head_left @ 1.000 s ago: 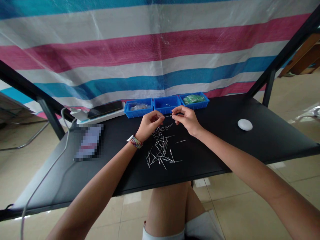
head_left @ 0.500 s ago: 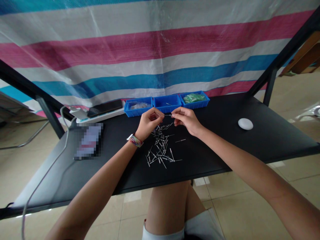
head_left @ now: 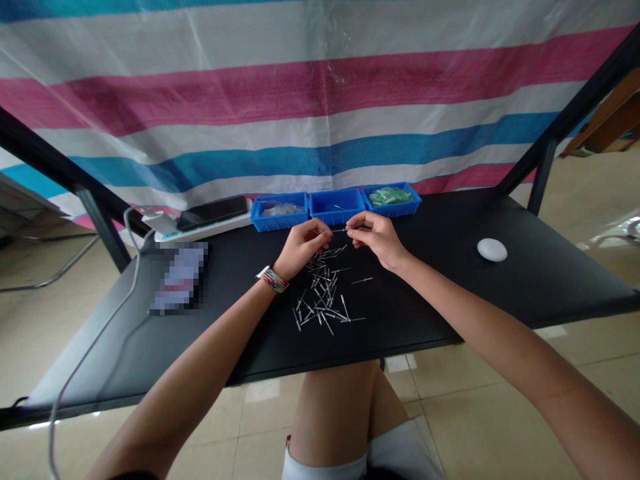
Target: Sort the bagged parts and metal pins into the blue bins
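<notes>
My left hand [head_left: 303, 247], with a woven band on its wrist, has its thumb and fingers closed at the left end of a pop rivet [head_left: 340, 231]. The other end of this thin silver piece is pinched in the fingertips of my right hand [head_left: 376, 239]. It lies level between the two hands, above the black table. Below them is a loose pile of similar silver rivets [head_left: 325, 287], pointing in many directions. One single rivet [head_left: 362, 281] lies apart, to the right of the pile.
Behind my hands three blue bins stand in a row: one with clear plastic bags [head_left: 279, 209], a middle bin [head_left: 336, 217] with a rivet, and one with green packets [head_left: 390, 195]. A phone [head_left: 213, 213] rests on a white power strip at left. A white oval object [head_left: 492, 250] sits at right.
The view has shifted slightly. Both hands stay at the same place over the pile, with the rivet still between their fingertips.
</notes>
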`<state>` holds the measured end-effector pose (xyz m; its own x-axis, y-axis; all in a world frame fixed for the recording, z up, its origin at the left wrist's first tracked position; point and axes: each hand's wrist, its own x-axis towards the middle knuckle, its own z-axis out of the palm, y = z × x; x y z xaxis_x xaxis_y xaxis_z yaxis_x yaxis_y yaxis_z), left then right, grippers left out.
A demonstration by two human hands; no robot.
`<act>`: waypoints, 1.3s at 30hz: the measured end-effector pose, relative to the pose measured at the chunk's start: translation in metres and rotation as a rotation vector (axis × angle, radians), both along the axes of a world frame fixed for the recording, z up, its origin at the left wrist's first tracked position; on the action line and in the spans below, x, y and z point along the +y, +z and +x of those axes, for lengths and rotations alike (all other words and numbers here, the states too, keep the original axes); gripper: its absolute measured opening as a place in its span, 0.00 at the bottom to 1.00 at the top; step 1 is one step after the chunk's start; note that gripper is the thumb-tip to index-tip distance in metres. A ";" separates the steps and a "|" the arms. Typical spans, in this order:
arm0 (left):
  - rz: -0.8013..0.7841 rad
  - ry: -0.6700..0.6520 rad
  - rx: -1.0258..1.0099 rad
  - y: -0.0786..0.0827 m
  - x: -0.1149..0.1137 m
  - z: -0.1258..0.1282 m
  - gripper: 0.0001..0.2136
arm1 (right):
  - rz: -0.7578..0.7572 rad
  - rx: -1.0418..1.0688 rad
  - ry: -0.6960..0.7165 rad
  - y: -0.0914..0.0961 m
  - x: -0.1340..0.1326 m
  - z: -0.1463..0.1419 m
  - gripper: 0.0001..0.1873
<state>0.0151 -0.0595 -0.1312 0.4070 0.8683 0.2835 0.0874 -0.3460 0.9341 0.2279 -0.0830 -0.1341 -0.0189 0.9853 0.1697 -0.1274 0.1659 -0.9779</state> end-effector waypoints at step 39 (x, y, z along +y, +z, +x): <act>0.020 0.014 0.028 -0.011 0.007 -0.002 0.05 | 0.272 -1.088 -0.042 0.011 0.017 0.063 0.04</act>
<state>0.0131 -0.0524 -0.1420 0.4030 0.8682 0.2895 0.1184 -0.3632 0.9242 0.2906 -0.0661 -0.1227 -0.2559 0.9212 0.2931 0.7834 0.3752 -0.4954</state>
